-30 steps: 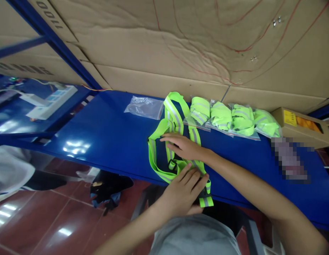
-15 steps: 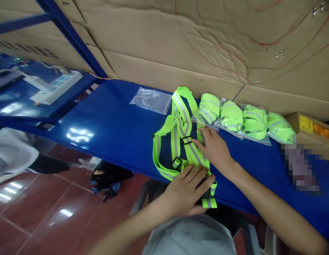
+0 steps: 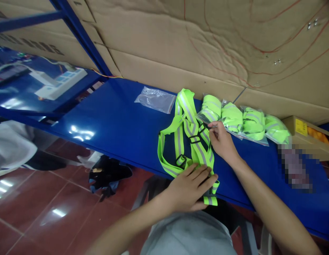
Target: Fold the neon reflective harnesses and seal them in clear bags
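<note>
A fluorescent yellow-green reflective strap vest [image 3: 180, 106] with grey stripes and black buckles lies loosely bunched on the blue table, its lower ends hanging over the front edge. My left hand [image 3: 189, 186] rests flat on its lower part, fingers stretched out and palm down. At the vest's right side, by a black buckle, my right hand [image 3: 221, 140] has its thumb and forefinger pinched together on a side strap; the exact contact is partly hidden by the fingers.
Several clear bags [image 3: 231, 116] with folded reflective vests line the back right. An empty clear zip bag [image 3: 155, 100] lies behind the vest. A cardboard box [image 3: 310, 138] stands far right, near a pixelated patch. At left is a white power strip [image 3: 61, 85]. Cardboard [image 3: 159, 42] walls the back.
My right hand has gone from lying spread on the vest to a pinch at its right edge, where a buckle and strap now show. My left hand stays on the lower straps.
</note>
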A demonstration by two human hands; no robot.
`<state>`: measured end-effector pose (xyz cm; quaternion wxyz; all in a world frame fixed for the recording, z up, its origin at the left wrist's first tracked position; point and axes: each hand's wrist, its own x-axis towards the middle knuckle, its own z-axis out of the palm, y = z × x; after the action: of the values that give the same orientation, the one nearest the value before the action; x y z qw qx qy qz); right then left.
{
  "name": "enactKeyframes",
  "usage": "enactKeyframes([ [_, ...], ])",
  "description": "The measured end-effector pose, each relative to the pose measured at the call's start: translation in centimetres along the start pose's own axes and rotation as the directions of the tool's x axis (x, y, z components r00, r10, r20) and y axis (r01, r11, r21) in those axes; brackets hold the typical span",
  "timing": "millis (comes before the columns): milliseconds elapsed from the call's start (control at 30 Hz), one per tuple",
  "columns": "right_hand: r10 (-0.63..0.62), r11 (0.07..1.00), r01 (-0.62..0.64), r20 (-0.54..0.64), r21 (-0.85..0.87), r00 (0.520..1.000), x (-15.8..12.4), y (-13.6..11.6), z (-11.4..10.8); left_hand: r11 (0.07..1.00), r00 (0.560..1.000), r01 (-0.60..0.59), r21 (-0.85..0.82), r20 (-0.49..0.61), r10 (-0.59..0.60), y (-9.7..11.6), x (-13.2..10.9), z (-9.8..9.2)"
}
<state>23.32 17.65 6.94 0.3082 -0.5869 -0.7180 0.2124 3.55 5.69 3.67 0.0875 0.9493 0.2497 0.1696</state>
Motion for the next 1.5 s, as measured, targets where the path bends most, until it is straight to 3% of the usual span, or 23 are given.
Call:
enactKeyframes([
  [167, -0.088, 0.962, 0.086, 0.002, -0.257, 0.996, -0.3, 0.6, 0.5, 1.0, 1.0, 0.014, -0.006, 0.01, -0.014, 0.1, 0.0, 0.1],
  [333, -0.08, 0.96, 0.075, -0.006, -0.27, 0.997, -0.5, 0.8, 0.2, 0.999, 1.0, 0.023, -0.023, 0.022, -0.022, 0.2, 0.1, -0.3],
  [433, -0.234, 0.908, 0.207, -0.029, -0.363, 0.972, -0.9, -0.6, -0.7, 1.0, 0.999, 0.004, -0.019, 0.042, -0.004, 0.2, 0.4, -0.6],
  [500, -0.377, 0.854, 0.375, 0.067, -0.362, 0.924, -1.4, -2.2, -1.2, 1.0, 0.999, -0.012, -0.015, 0.05, 0.012, 0.1, 0.5, -0.7],
  [567, -0.391, 0.851, 0.446, 0.231, -0.277, 0.891, -2.0, -3.9, -1.4, 1.0, 0.999, -0.025, -0.013, 0.048, 0.026, 0.1, 0.5, -0.5],
  [700, -0.151, 0.906, 0.332, 0.533, -0.262, 0.833, -3.3, -6.5, -0.3, 1.0, 0.999, -0.023, -0.007, 0.048, 0.023, 0.2, 0.2, 0.0],
  [800, -0.039, 0.911, 0.269, 0.583, -0.313, 0.811, -3.5, -7.0, 0.8, 0.999, 0.998, -0.036, -0.001, 0.046, 0.036, 0.3, 0.0, 0.1],
  [1000, -0.066, 0.991, 0.119, 0.585, -0.053, 0.808, -2.5, -6.5, 1.4, 0.995, 0.996, -0.083, 0.048, -0.007, 0.084, 0.4, 0.1, -0.2],
  [1100, -0.071, 0.997, 0.072, 0.533, 0.018, 0.843, -2.9, -6.8, 1.3, 0.994, 0.996, -0.079, 0.076, -0.037, 0.082, 0.5, -0.1, 0.0],
  [1300, -0.019, 0.999, 0.037, 0.386, -0.04, 0.922, -3.2, -7.5, 1.8, 0.993, 0.991, -0.118, 0.032, -0.054, 0.119, 0.2, 0.3, 0.0],
  [1500, 0.035, 0.989, -0.075, 0.286, 0.128, 0.958, -2.0, -7.2, 3.3, 0.993, 0.991, -0.106, 0.052, -0.076, 0.11, 0.1, 0.8, -0.5],
])
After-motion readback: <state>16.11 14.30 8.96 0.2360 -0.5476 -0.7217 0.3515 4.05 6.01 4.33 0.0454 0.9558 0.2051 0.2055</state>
